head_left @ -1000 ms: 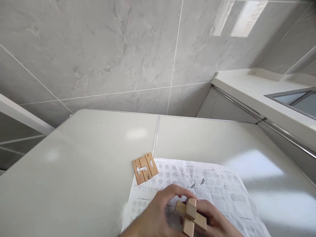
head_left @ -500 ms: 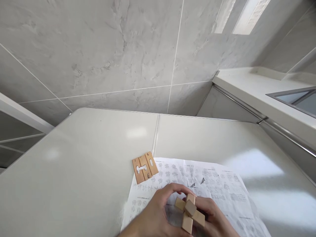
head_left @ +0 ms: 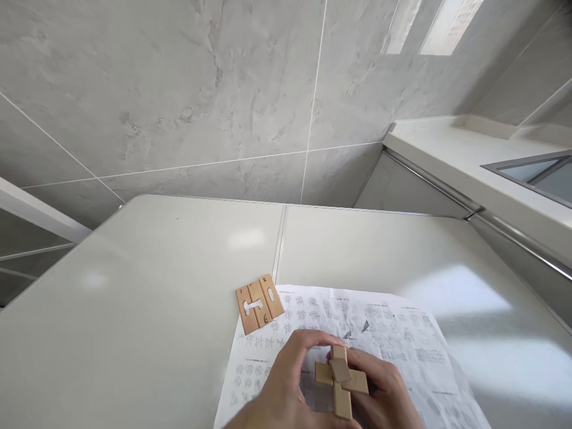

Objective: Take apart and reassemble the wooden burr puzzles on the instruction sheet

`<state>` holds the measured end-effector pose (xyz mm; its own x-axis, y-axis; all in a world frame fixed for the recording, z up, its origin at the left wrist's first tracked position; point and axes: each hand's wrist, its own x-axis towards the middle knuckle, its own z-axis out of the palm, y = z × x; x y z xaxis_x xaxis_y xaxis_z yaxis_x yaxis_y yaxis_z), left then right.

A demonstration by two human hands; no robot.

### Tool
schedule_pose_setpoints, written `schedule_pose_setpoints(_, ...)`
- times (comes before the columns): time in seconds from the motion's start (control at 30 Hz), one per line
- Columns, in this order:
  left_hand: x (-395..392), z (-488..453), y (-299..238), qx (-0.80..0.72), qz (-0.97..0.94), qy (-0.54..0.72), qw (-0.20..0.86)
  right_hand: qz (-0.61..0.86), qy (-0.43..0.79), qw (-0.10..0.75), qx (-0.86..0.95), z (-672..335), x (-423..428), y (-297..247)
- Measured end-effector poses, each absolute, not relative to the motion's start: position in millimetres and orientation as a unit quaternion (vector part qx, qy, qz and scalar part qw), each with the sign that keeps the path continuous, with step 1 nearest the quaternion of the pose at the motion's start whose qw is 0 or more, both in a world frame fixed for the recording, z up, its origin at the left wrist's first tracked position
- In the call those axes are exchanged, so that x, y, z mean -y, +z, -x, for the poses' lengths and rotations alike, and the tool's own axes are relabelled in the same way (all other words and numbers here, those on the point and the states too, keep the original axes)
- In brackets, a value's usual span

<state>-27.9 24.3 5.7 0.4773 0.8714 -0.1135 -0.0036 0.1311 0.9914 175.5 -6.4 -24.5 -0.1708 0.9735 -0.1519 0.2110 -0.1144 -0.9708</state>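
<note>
A wooden burr puzzle (head_left: 342,398), made of several light blocks crossing each other, is held between both hands above the paper. My left hand (head_left: 290,381) curves round its left side, with fingers at its far end and the thumb at its near end. My right hand (head_left: 384,381) grips it from the right; some of those fingers are hidden behind the blocks. Beyond my left hand lie three flat wooden pieces (head_left: 251,320) side by side, with cut-out slots and handwritten numbers. They rest partly on the corner of a printed instruction sheet (head_left: 429,339).
A white table (head_left: 179,286) with a seam across it carries everything. Behind it stands a grey tiled wall (head_left: 223,89). On the right runs a white ledge (head_left: 469,155) with a metal rail below it.
The burr puzzle has tilted slightly in my hands, so its near block and top block show at a different angle. The flat pieces stay put on the table.
</note>
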Motion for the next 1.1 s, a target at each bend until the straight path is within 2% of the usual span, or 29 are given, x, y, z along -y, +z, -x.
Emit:
schedule_pose_setpoints(0.23,-19.4,18.3,0.6,-0.377,-0.554,0.399,0.626,0.543,0.531,0.419,0.497,-171.4,7.8,-29.5)
schedule_pose_setpoints(0.67,-22.8,21.1,-3.6,-0.393,-0.552,0.386,0.626,0.509,0.567,0.392,0.515,-172.3,5.2,-25.1)
schedule_pose_setpoints(0.77,-21.7,20.5,-1.9,-0.400,-0.514,0.406,0.641,0.479,0.625,0.404,0.466,-173.9,3.8,-18.1)
schedule_pose_setpoints(0.93,-21.8,21.8,-1.3,-0.360,-0.465,0.442,0.677,0.317,0.807,0.375,0.327,-177.1,0.5,-7.7)
schedule_pose_setpoints(1.1,-18.7,21.9,-8.2,-0.300,-0.465,0.411,0.725,0.325,0.825,0.368,0.280,-174.7,3.5,-7.8)
